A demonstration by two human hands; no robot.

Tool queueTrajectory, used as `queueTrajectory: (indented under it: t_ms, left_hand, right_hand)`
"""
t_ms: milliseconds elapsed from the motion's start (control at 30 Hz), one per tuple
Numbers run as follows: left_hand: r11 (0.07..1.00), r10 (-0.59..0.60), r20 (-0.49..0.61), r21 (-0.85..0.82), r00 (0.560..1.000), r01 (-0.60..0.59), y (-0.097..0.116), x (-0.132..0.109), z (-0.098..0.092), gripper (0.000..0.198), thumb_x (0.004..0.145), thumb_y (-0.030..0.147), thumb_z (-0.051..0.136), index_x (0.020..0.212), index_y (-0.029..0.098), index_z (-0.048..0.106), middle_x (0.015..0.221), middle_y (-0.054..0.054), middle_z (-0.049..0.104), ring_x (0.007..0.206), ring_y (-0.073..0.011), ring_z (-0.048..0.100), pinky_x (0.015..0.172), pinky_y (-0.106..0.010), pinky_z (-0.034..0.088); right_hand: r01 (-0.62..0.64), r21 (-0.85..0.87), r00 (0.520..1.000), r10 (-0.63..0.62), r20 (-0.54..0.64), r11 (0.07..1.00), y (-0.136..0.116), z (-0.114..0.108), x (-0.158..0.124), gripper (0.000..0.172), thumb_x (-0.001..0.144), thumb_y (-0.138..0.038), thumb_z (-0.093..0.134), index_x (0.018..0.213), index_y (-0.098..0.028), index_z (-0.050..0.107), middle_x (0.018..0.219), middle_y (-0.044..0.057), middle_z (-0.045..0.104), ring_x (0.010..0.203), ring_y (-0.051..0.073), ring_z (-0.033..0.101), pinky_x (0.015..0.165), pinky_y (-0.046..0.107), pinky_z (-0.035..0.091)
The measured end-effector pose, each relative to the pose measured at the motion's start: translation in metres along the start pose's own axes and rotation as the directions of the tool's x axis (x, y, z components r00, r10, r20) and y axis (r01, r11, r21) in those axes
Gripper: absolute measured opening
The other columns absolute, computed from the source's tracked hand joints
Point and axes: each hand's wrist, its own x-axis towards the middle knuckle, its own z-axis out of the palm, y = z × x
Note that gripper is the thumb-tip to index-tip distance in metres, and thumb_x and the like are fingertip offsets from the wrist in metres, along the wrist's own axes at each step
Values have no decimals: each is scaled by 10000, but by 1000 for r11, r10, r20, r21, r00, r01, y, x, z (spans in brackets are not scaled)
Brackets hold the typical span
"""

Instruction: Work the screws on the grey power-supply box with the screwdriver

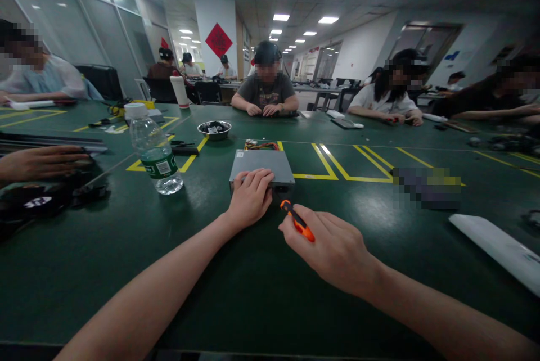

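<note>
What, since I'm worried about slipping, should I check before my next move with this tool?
1. Left hand on the box: ok, resting on its top.
2. Right hand gripping the tool: ok.
3. Tool's tip seated: cannot tell, the tip can't be made out.
4. Wires away from the tool: ok, at the box's far side.
5. Bottle capped and apart from the box: ok, upright to its left.

Head view: I note the left hand (252, 195) resting on a grey metal box (278, 163), the right hand (337, 243) gripping an orange-and-black tool (298, 221) near its front face. A clear bottle (158, 150) and metal bowl (214, 135) stand leftward on the green table (236, 299).
</note>
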Motion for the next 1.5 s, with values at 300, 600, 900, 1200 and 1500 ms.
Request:
queueTrajectory:
  t_ms: [300,600,900,1200,1500]
  left_hand:
    - [1000,-3,-6,-19,1000,3,1,0,-1,314,858,219,419,1165,192,476,1240,-76,535,1144,-216,461,949,-404,264]
    - [1000,-2,1,-8,1000,2,0,0,2,317,856,229,427,1168,187,469,1247,-71,530,1149,-215,454,941,-406,263]
    - [1000,2,-5,-4,1000,-2,0,0,-1,308,859,223,418,1159,189,478,1240,-77,534,1142,-218,460,928,-404,272]
    - [1000,-1,0,0,1000,1,1,1,0,320,845,213,436,1162,191,475,1242,-77,534,1132,-221,468,925,-410,270]
    - [1000,1,20,-1,1000,-1,1,2,-3,315,860,223,410,1167,188,470,1247,-83,528,1142,-224,461,918,-408,275]
  right_hand:
    - [-86,-105,981,102,163,991,-29,-11,6,288,802,-51,362,991,-69,579,955,147,633,841,225,591,712,322,433]
    - [-161,-147,938,197,285,976,-25,-17,17,124,821,-145,448,855,-157,566,706,48,579,541,148,497,507,284,302]
    - [-94,-34,941,100,324,995,-36,-15,12,225,804,-110,415,998,-174,509,930,103,611,657,161,542,567,278,334]
    - [-212,-143,903,249,349,967,-22,-17,12,116,834,-181,460,923,-170,532,823,71,610,570,143,515,518,276,303]
    - [-116,-109,909,150,389,987,-42,-13,5,274,783,-102,419,1044,-146,490,952,140,608,609,158,544,522,271,345]
